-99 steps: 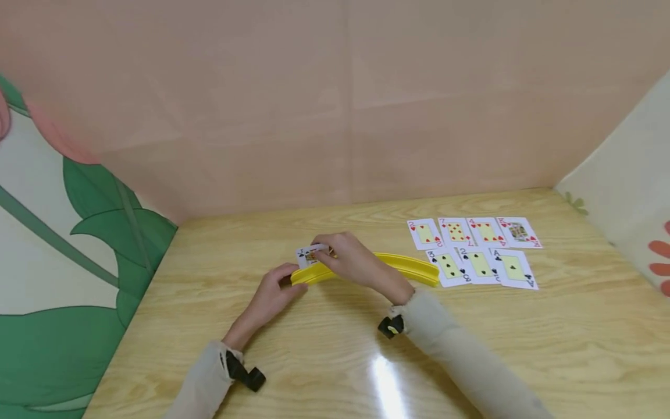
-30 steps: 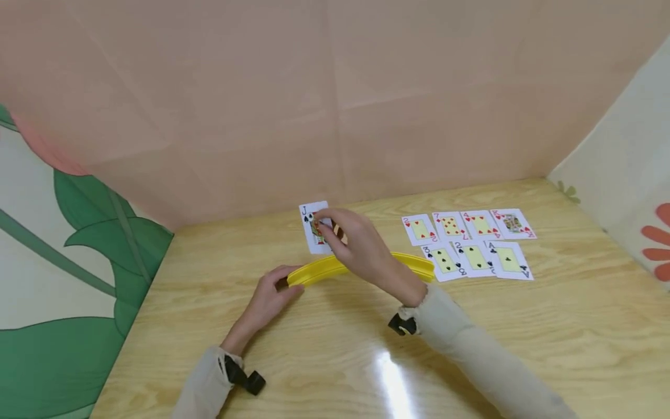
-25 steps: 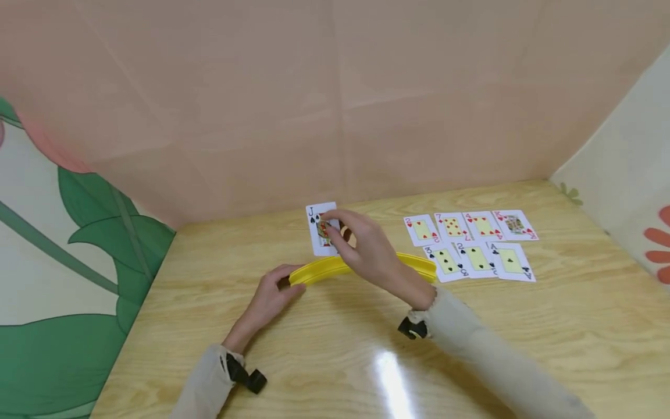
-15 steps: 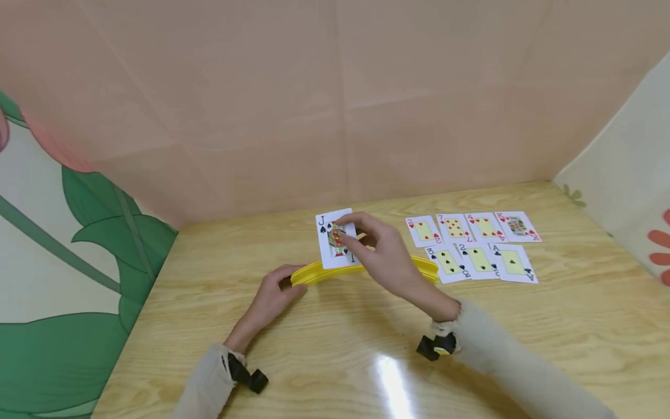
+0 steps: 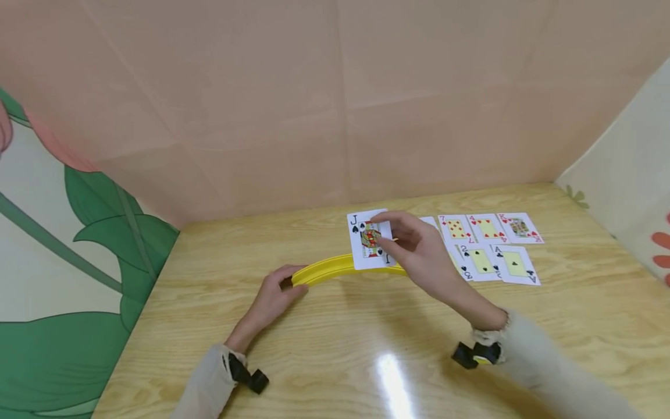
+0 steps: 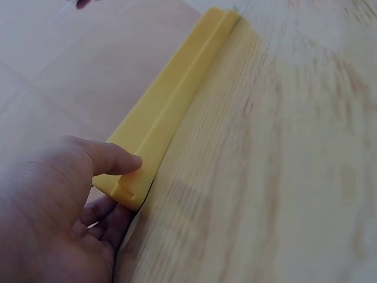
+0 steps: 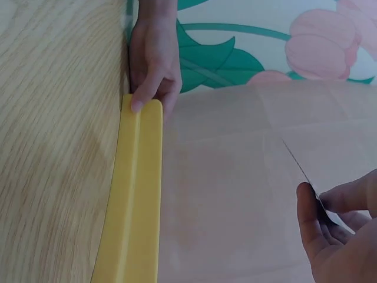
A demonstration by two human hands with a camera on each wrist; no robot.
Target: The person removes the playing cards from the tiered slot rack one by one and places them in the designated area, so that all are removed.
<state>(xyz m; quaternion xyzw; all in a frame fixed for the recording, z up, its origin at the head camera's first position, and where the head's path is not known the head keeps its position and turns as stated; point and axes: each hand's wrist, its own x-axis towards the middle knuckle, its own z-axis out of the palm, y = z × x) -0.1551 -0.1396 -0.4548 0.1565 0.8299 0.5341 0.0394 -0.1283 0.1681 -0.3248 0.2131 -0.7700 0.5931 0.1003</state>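
Note:
In the head view my right hand (image 5: 426, 256) pinches a jack of spades (image 5: 361, 238) by its right side, between thumb and fingers. The card is upright, face toward me, in front of the middle of a curved yellow card holder (image 5: 324, 268). In the right wrist view the card (image 7: 297, 160) shows edge-on, above and apart from the holder. My left hand (image 5: 272, 294) grips the holder's left end, its thumb (image 6: 126, 162) on the front face and other fingers behind. My right hand and the card hide part of the holder's right half.
Two rows of face-up playing cards lie at the right: a seven of diamonds (image 5: 456, 228), a four (image 5: 485, 228) and king of hearts (image 5: 519, 227) behind, a two (image 5: 477, 262) and ace (image 5: 515, 263) in front. A pink backdrop (image 5: 262, 116) closes off the wooden table's far side.
My right hand has lifted the jack up out of the holder and carried it rightward, now covering some of the laid-out cards. The left hand keeps its grip on the holder's end.

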